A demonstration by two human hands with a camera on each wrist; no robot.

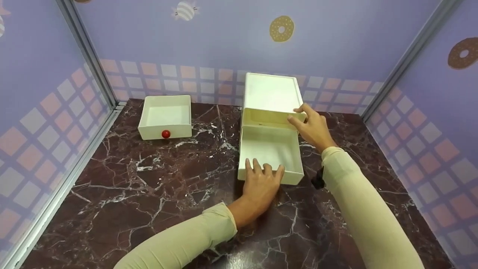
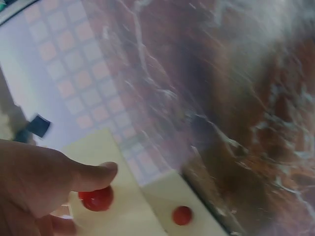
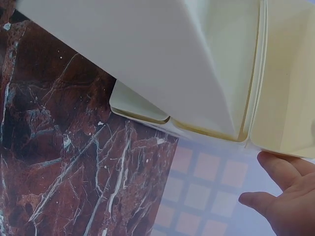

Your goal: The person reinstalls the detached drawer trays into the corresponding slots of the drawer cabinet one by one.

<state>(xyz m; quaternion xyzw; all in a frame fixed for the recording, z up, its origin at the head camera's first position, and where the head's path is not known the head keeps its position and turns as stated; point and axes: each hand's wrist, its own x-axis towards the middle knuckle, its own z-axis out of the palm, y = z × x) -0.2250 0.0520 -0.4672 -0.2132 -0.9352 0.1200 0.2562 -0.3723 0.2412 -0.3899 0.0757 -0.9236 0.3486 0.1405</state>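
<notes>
A white cabinet stands near the back wall with its upper drawer pulled far out; no contents show inside. My left hand grips the drawer's front, fingers hooked over its top edge. In the left wrist view, the thumb presses on the drawer's red knob. Below it, another red knob sits on a lower white front. At the cabinet's upper right front corner my right hand rests its fingertips. The right wrist view shows those fingers fairly straight against the cabinet's outside, thumb apart.
A separate white drawer with a red knob lies on the dark marbled table at the back left. Purple patterned walls enclose the back and sides, with grey metal posts at the corners.
</notes>
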